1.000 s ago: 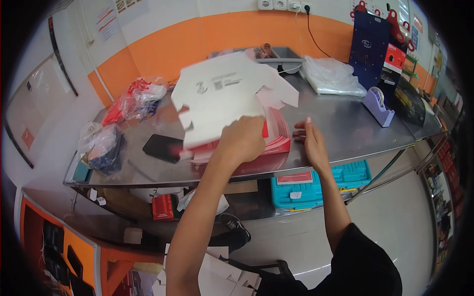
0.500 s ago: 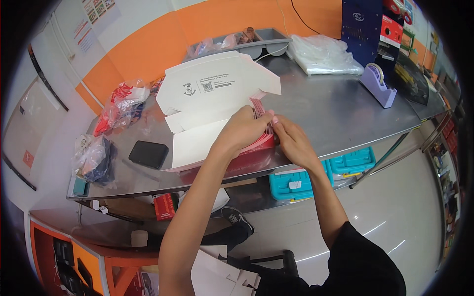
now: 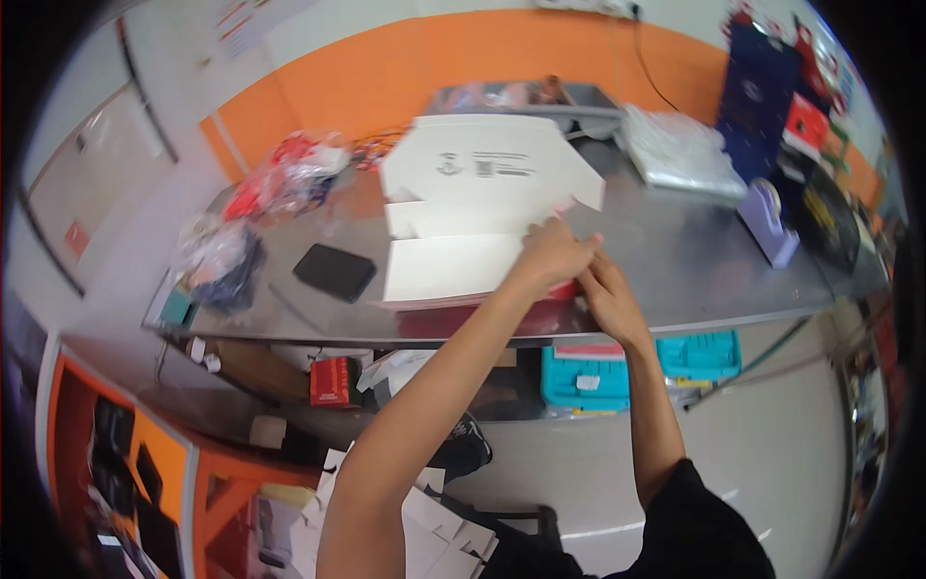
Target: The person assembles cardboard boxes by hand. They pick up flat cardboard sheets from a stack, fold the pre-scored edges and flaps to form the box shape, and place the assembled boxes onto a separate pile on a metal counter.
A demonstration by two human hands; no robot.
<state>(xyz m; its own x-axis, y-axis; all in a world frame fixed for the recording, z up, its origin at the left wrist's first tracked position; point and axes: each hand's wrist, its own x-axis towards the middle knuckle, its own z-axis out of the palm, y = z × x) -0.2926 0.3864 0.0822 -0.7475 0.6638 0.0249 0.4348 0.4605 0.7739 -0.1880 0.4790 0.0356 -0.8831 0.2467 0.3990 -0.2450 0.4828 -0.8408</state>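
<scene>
A stack of flat cardboard box blanks (image 3: 453, 267), white on the upper face and red along the near edge, lies on the steel table (image 3: 675, 280). Its printed lid panel (image 3: 502, 159) spreads toward the wall. My left hand (image 3: 558, 256) bends over the right end of the stack, fingers curled on the cardboard flaps. Close against it, my right hand (image 3: 610, 297) grips the outer right edge, its fingertips meeting the left hand's. The two hands hide most of the flaps between them, and the picture is slightly blurred there.
Left of the stack lie a black flat case (image 3: 334, 272) and plastic-wrapped bundles (image 3: 289, 174). Behind are a grey tray (image 3: 579, 95) and clear plastic bags (image 3: 680, 150). A purple tape dispenser (image 3: 769, 224) stands right. Teal boxes (image 3: 585, 378) sit underneath; cardboard pieces (image 3: 424, 526) lie near my lap.
The view has shifted, so the table appears farther right. My left hand has turned further over the flap edges, covering the layered red edges that showed before. Both hands stay at the stack's right end.
</scene>
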